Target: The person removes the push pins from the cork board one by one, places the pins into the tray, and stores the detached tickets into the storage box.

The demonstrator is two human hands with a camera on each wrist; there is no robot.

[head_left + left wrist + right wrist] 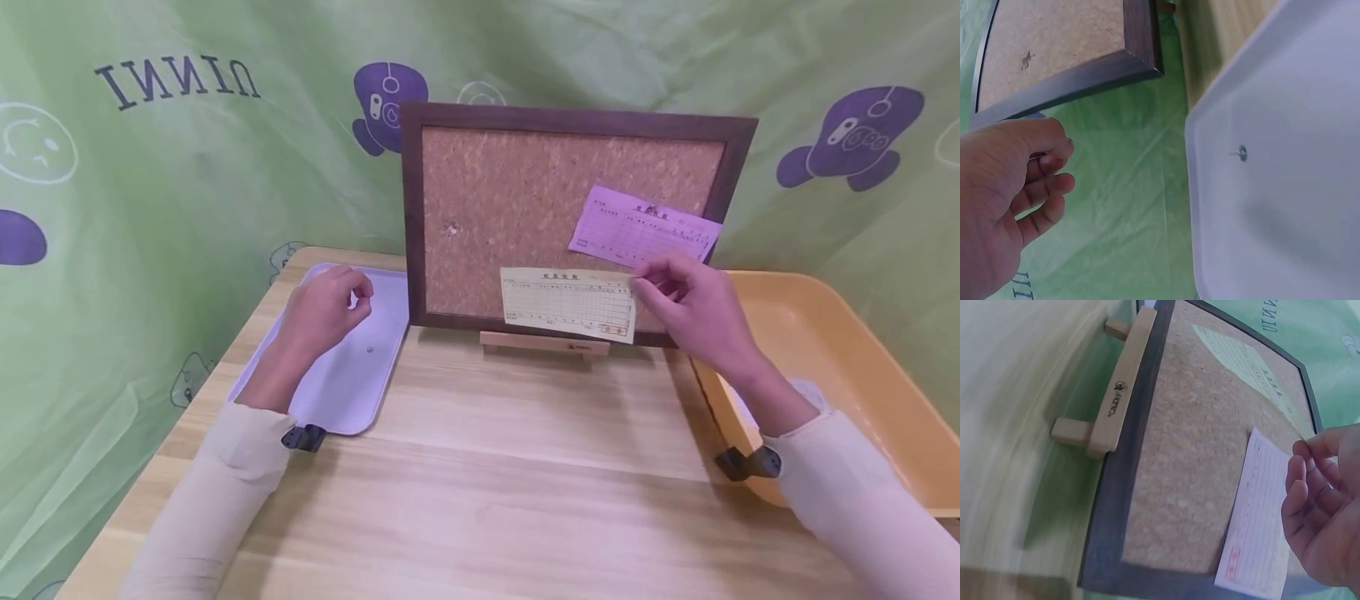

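My right hand (693, 308) pinches the right edge of a yellow printed receipt slip (567, 302) in front of the lower part of a framed corkboard (495, 183). Above it, a pink receipt slip (641, 225) hangs tilted at the board's right side, a small dark spot near its top edge. Over the lilac tray (337, 396), my left hand (318, 321) has thumb and index finger pinched together. A tiny glint at those fingertips (1063, 145) looks like a thumbtack, mostly hidden. Another thumbtack (1242, 153) lies in the tray.
The corkboard leans on a wooden stand (546, 342) on the wooden table (480, 500). At right is an orange tray (847, 333) with whitish paper (806, 390) partly behind my right wrist. A green printed curtain (225, 167) hangs behind. The cork bears a small mark (452, 229) at left.
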